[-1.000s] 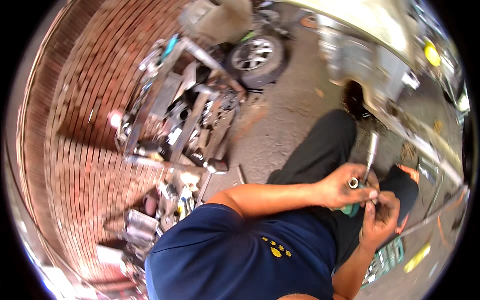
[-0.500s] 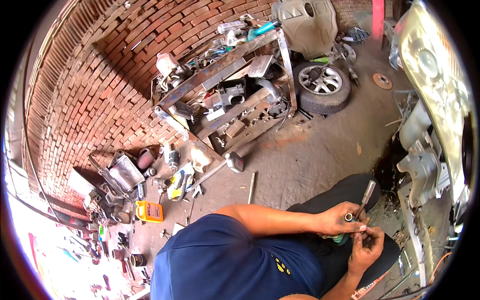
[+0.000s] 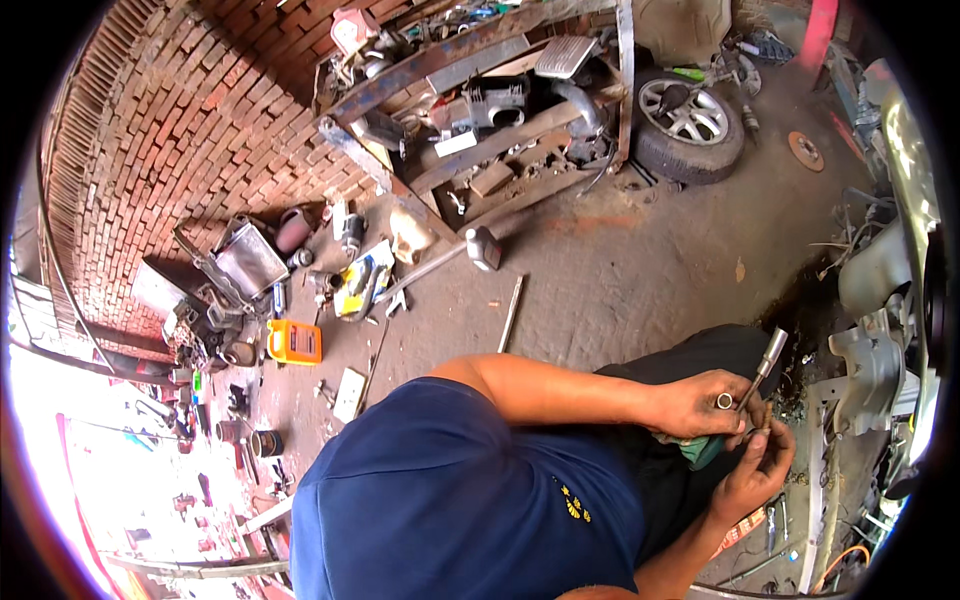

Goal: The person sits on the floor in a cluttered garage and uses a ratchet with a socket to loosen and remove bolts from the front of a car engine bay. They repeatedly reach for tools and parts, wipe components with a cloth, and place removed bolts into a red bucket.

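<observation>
My left hand (image 3: 700, 405) is closed round a socket wrench (image 3: 770, 357), whose bright tubular end sticks up past the fingers. A round, hollow metal end (image 3: 724, 401) also shows at the knuckles; whether it belongs to the same tool I cannot tell. My right hand (image 3: 752, 482) is closed in a pinch, its fingertips close to the left hand's. What the right fingers hold, if anything, is too small and hidden to name. A green cloth-like piece (image 3: 703, 452) shows beneath the left hand, over the dark trousers.
A vehicle's front end (image 3: 900, 180) with bare metal parts stands close on the right. Ahead are a wheel (image 3: 690, 130) and a rusty metal rack (image 3: 440, 85) full of parts. An orange jug (image 3: 294, 342), a grey bottle (image 3: 483, 249) and a rod (image 3: 512, 314) are on the floor.
The view has shifted, so the rack and wheel appear higher. Both hands appear farther right and slightly higher in the picture. The left hand still grips the socket wrench.
</observation>
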Available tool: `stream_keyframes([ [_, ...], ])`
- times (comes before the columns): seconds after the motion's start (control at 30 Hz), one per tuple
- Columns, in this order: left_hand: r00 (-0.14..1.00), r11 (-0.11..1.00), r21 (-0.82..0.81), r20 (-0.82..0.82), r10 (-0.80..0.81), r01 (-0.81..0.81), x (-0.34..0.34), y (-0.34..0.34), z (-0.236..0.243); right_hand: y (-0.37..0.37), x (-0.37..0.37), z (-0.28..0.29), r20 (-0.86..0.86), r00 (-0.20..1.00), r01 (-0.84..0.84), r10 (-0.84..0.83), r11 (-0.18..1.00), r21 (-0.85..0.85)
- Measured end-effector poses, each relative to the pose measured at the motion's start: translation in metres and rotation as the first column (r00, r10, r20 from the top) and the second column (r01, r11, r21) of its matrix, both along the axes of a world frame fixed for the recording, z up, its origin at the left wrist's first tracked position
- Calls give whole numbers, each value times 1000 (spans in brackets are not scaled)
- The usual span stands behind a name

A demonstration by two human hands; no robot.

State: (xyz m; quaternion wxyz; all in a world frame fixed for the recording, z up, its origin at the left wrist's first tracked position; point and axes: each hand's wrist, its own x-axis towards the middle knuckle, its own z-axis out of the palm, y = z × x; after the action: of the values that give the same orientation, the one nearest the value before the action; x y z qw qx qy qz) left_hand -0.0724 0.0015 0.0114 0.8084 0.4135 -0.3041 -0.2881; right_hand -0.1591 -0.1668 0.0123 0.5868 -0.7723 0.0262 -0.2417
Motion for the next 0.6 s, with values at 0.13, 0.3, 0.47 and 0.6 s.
stream_keyframes([
  [0.13, 999, 997, -63, -22, 49, -51, -5, -10, -13, -12, 8, -12, -78, 997, 23, 20, 861, 507],
  [0.3, 990, 987, -84, -49, 133, -137, -3, -3, -18, 8, 17, -8, -39, 998, -13, 46, 794, 608],
  [0.47, 981, 988, -74, -147, 127, -139, 7, 6, -11, 19, 18, -16, -88, 985, -75, 147, 832, 549],
  [0.6, 956, 963, -25, -131, 262, -267, 14, 18, -8, 40, 23, -11, -55, 976, -178, 210, 919, 351],
])
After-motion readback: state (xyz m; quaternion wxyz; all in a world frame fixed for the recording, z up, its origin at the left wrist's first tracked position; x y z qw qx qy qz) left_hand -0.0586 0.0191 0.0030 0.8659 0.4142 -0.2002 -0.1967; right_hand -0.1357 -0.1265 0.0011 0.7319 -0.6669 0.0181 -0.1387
